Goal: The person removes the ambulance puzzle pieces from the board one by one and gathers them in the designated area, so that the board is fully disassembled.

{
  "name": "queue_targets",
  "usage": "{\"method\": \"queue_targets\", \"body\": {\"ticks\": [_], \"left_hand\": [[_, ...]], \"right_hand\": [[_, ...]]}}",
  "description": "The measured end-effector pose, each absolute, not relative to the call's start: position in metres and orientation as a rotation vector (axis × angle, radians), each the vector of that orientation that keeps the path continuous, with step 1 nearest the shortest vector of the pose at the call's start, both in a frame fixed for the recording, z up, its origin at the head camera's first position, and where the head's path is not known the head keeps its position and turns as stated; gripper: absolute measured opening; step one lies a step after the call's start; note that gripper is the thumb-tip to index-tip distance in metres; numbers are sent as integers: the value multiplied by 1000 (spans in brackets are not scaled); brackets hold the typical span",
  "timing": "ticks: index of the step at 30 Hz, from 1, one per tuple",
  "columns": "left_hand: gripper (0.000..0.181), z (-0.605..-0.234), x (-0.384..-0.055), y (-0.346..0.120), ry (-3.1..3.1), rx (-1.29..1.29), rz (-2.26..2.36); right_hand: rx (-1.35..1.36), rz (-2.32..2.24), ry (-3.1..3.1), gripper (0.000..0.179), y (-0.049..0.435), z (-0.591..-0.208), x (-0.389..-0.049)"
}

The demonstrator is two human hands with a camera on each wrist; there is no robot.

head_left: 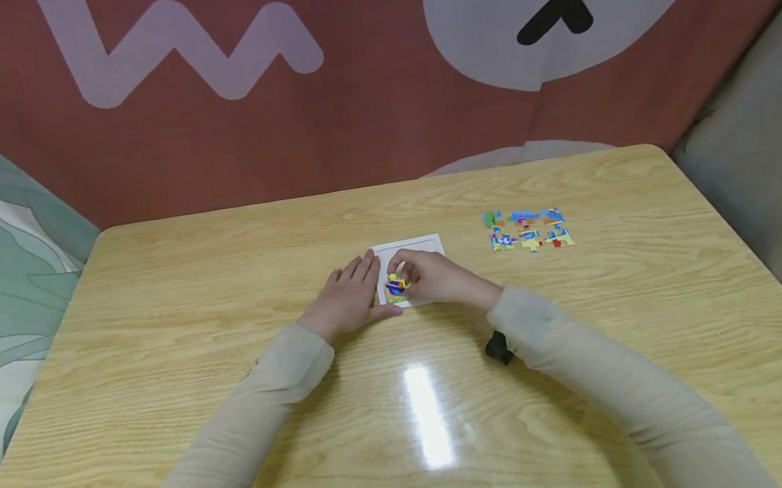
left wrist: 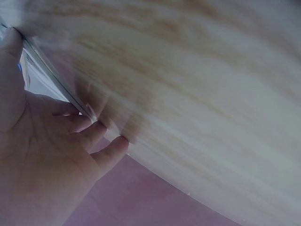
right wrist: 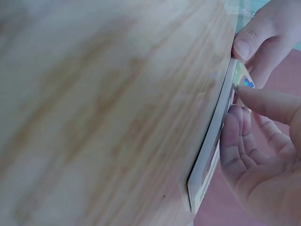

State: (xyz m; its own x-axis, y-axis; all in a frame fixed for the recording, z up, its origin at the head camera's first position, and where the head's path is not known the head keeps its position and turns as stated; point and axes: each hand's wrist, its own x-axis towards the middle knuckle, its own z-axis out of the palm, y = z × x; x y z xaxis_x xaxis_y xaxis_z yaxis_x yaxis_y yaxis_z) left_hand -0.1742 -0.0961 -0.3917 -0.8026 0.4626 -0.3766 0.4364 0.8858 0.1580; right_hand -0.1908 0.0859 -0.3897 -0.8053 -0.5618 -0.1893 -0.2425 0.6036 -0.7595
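A small white-bordered puzzle board [head_left: 406, 245] lies flat on the wooden table in front of the person. Along its left edge rests the left hand [head_left: 346, 299], fingers extended and thumb at the near corner. Over the board's left part, the right hand [head_left: 435, 275] pinches a colourful jigsaw piece [head_left: 394, 282] with blue and yellow on it. Beneath that piece, a yellow-green patch shows at the board's near left corner. In the right wrist view, the right hand's thumb and fingers [right wrist: 233, 136] are right at the board's edge, with the left thumb [right wrist: 244, 47] pressing the corner.
Several loose jigsaw pieces [head_left: 530, 240] lie in rows to the right of the board. A black object [head_left: 498, 348] shows under the right sleeve. Behind the table's far edge hangs a reddish-brown printed cloth [head_left: 376, 130].
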Motion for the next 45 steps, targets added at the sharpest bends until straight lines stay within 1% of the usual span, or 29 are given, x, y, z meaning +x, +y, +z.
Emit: {"method": "queue_targets", "body": {"ticks": [9,19,28,39,45], "left_hand": [[94,-392,-174,-96,2636,647,100],[95,-395,-176,-96,2626,637,84],[95,-394,-175,-95,2632,623,86],[95,-397,-176,-97,2628,626,106],[95,-398,-176,-97,2626,624,99]], "right_hand": [[-594,-1054,2471,26,84,-388,-190],[-541,-1101,2430,29,93,-384,-188],[-475,-1159,2429,31,118,-374,-188],[-328,-1131,2516,23,157,-368,-187],[-317,-1223,2482,23,180,-375,-187]]}}
